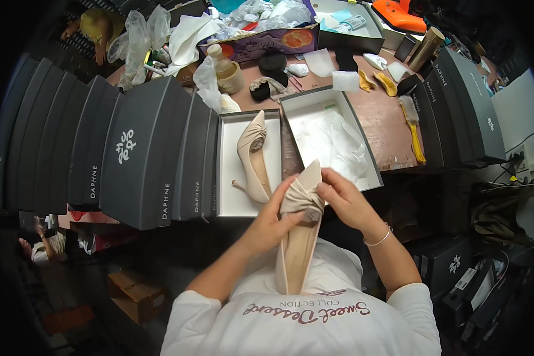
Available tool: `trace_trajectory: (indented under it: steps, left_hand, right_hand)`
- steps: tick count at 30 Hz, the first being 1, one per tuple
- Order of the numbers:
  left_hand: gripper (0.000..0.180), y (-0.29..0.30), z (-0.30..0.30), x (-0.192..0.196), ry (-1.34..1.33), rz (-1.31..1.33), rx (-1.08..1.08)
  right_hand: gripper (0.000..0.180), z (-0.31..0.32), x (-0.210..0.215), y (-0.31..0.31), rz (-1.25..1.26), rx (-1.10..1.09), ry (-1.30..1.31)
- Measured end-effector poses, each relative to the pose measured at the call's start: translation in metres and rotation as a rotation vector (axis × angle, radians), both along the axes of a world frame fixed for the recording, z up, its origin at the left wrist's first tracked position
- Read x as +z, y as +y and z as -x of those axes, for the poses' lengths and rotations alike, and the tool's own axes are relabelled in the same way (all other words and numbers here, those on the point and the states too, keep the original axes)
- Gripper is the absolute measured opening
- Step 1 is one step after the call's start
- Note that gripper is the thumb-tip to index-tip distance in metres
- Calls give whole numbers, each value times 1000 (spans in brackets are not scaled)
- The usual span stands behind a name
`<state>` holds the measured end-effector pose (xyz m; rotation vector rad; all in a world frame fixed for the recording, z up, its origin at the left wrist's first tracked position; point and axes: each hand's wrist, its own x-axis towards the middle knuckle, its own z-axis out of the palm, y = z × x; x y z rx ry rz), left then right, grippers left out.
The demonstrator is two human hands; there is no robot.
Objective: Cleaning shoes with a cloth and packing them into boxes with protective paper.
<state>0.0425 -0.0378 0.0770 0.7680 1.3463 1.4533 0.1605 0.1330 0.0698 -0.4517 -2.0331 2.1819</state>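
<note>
Close to my chest I hold a beige high-heeled shoe (296,252) with a pointed toe and a knotted, pleated front; its toe points away from me. My left hand (276,221) grips it at the pleated side, the thumb at the shoe's opening. On the other side, my right hand (345,200) is closed on it near the toe. A matching beige shoe (258,169) lies on its side in a white-lined shoebox half (225,204) beyond my left hand. Beside that, an open box half (362,139) contains crumpled white tissue paper (329,133).
Dark grey shoeboxes (142,160) stand in a row at the left, and more boxes (457,113) at the right. A yellow-handled brush (413,133), a bottle (219,62), cloths, and a purple carton (261,44) of plastic wrap crowd the table. People are visible at far left.
</note>
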Motion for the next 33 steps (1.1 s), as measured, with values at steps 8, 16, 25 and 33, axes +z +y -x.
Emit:
trace_trajectory:
  steps: [8,16,25,33]
  left_hand:
    - [58,27,63,49,571,218,-729]
    - [44,41,57,74,1122,232,-692]
    - [54,3,-23,16,981,-127,92]
    - [43,-46,-34,13,546,-56,-41]
  right_hand:
    - [55,-12,41,17,-269,411,-97]
    - [41,-55,1,-59,458,52,-184]
    - [44,-61,0,-88,466,-270,-6]
    - [53,-96,3,-69,99,-180,30]
